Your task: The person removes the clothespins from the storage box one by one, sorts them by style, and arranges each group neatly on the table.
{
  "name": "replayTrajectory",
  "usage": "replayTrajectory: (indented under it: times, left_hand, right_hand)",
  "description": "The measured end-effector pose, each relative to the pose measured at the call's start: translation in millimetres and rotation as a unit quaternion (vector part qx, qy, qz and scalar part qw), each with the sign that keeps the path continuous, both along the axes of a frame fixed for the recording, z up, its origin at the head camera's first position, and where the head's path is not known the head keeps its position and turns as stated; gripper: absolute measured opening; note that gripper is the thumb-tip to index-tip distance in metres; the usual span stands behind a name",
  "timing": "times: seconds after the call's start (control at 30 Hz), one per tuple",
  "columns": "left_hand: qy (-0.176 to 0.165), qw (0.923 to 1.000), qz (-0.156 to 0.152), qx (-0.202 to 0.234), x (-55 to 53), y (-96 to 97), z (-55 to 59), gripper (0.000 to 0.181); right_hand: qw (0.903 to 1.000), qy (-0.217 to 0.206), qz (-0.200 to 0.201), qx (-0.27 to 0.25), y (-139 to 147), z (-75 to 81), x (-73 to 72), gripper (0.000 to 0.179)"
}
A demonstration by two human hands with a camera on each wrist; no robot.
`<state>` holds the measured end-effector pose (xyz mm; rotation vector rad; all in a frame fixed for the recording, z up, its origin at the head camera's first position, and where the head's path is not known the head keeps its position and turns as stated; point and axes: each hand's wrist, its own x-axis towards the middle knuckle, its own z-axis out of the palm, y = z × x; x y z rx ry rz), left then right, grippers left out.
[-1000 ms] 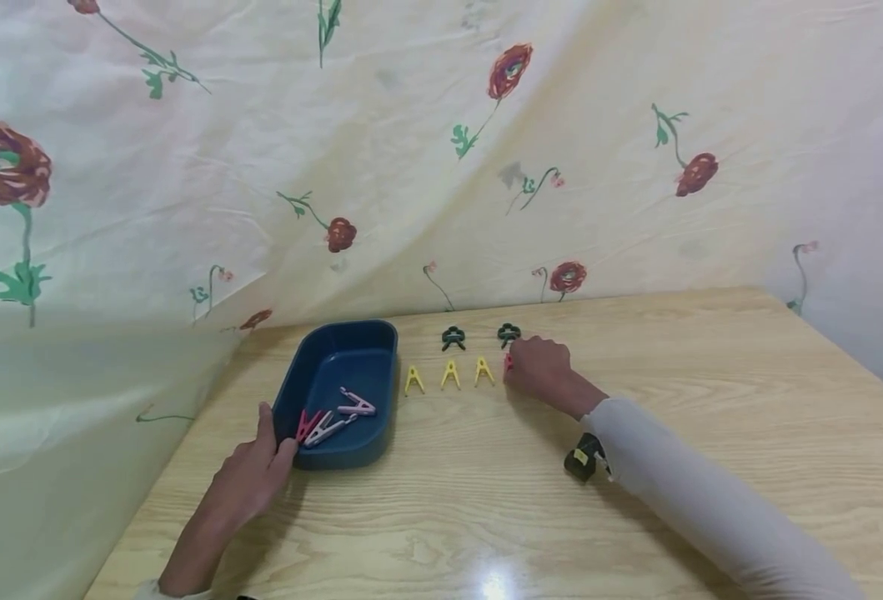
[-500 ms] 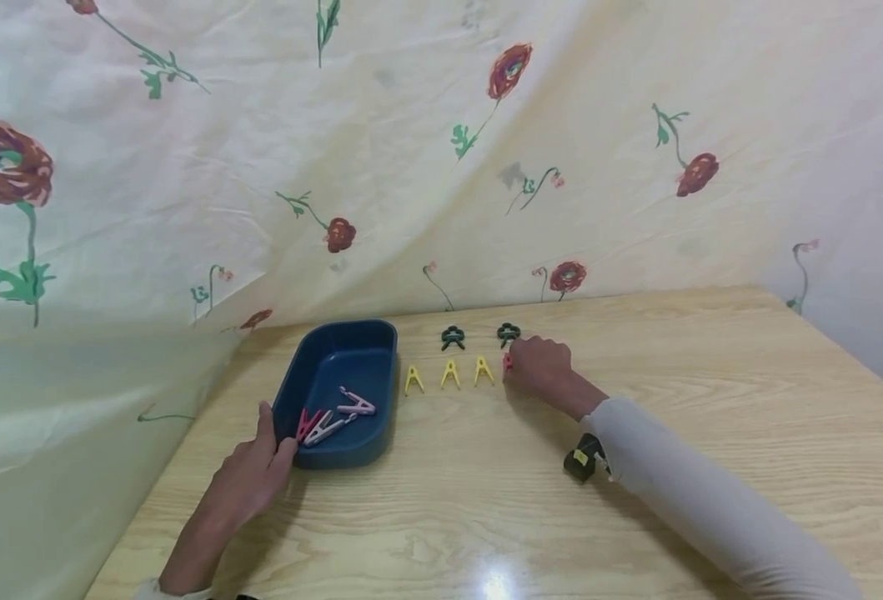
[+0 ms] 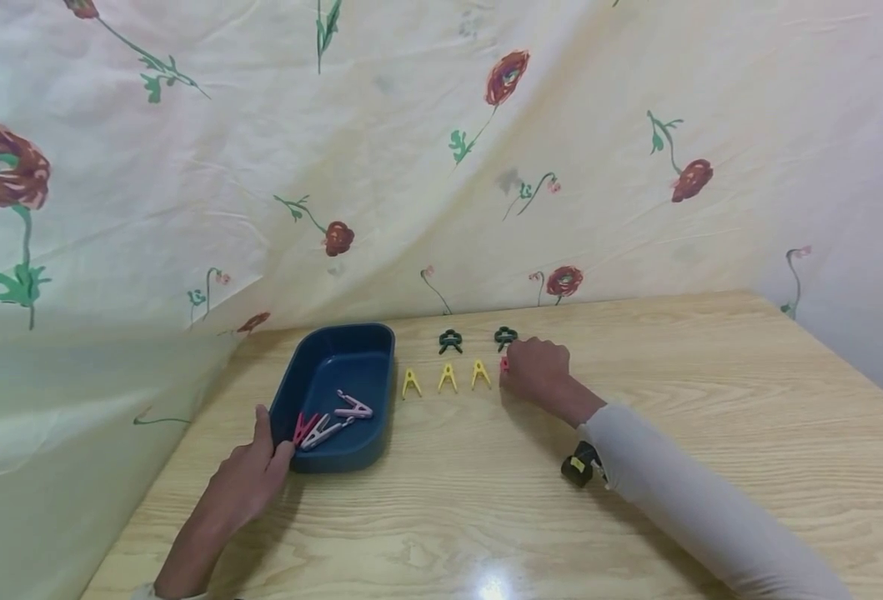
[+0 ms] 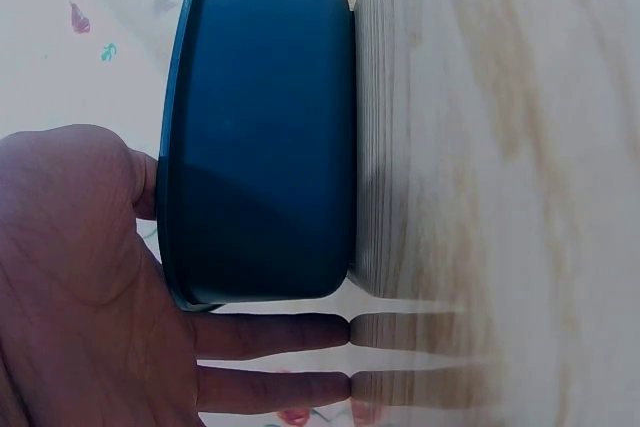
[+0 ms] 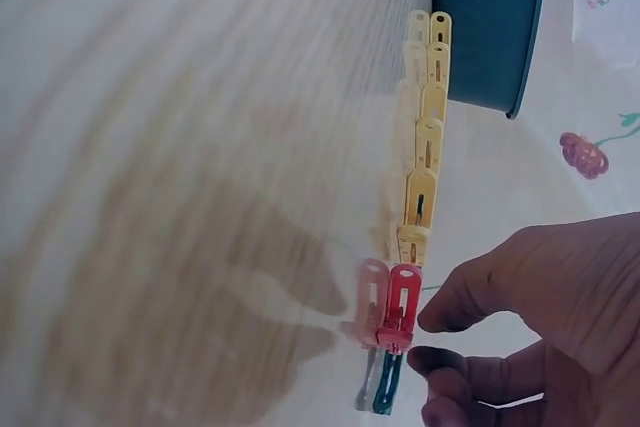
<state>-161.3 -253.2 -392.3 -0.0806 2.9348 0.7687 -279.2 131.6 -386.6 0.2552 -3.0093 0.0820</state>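
right hand [image 3: 537,369] is curled at a red clip [image 5: 400,310] close on its left, pinch unclear; left hand [image 3: 248,477], fingers straight, touches a blue tub [image 4: 260,137]. a square pinch should spare yellow clips [image 5: 432,107] further left.

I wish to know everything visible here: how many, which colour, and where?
Tray: one, dark blue, left on the table.
Pale clips: two, pinkish-white, in the tray.
Red clips: two, red, one in the tray, one outside.
Yellow clips: three, yellow, in a row right of the tray.
Green clips: two, dark green, behind the yellow row.
Table: one, light wood, beneath these.
Cloth: one, cream with flowers, behind the table.
Black device: one, black and yellow, by the right cuff.
Sleeves: two, pale, one per arm.
Left hand: one, holding the tray's near left corner.
Right hand: one, by the red clip outside.
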Motion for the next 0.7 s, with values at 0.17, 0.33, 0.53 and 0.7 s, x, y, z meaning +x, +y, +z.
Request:
replayTrajectory:
  times: [0.17, 0.33, 0.53, 0.7]
  left_hand:
    - [0.001, 1.0000, -0.001, 0.001, 0.4, -0.4, -0.2, 0.079]
    - [-0.002, 1.0000, 0.000, -0.001, -1.2, 0.6, 0.2, 0.079]
    - [-0.008, 1.0000, 0.003, -0.003, -1.5, 0.0, -0.6, 0.080]
    - [-0.017, 0.9998, 0.007, -0.007, -1.3, -1.2, -0.2, 0.081]
  right_hand:
    - [0.9995, 0.025, 0.009, -0.015, -2, 1.9, 2.2, 0.029]
    - [0.9987, 0.039, 0.017, -0.028, -6, 3.9, 4.2, 0.031]
    - [0.9982, 0.045, 0.016, -0.036, -17, 4.2, 6.5, 0.032]
    - [0.9974, 0.050, 0.025, -0.046, -28, 1.1, 4.8, 0.033]
